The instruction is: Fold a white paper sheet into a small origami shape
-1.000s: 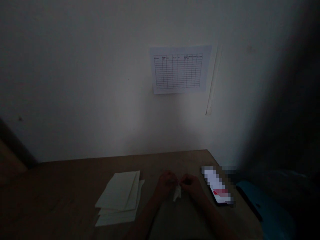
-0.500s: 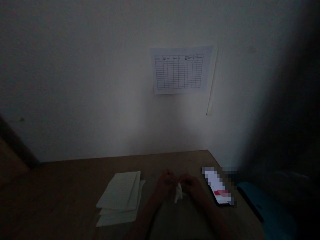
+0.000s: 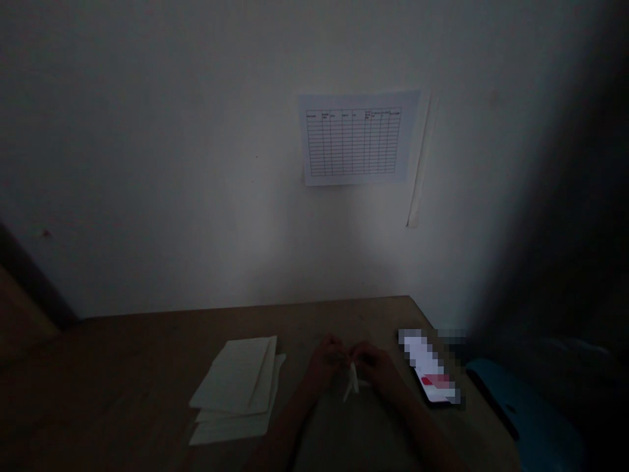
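My left hand point(image 3: 329, 362) and my right hand point(image 3: 372, 362) meet over the table point(image 3: 339, 432), fingertips pinched close together. Between them hangs a small white strip of folded or twisted paper point(image 3: 352, 382), its lower ends spread apart and pointing toward me. The fingers of both hands are closed on its upper end, which they partly hide. Dim light blurs the detail of the fingers. Left of my left arm lies a loose stack of paper sheets point(image 3: 238, 377), apart from the hands.
A phone with a lit screen point(image 3: 427, 367) lies at the table's right side. Beyond that edge stands a blue chair point(image 3: 531, 413). On the wall behind hangs a printed table sheet point(image 3: 354, 141), with a narrow paper strip point(image 3: 417, 170) beside it.
The hands stay in nearly the same place. The hanging ends of the white paper look narrower and more separated than before.
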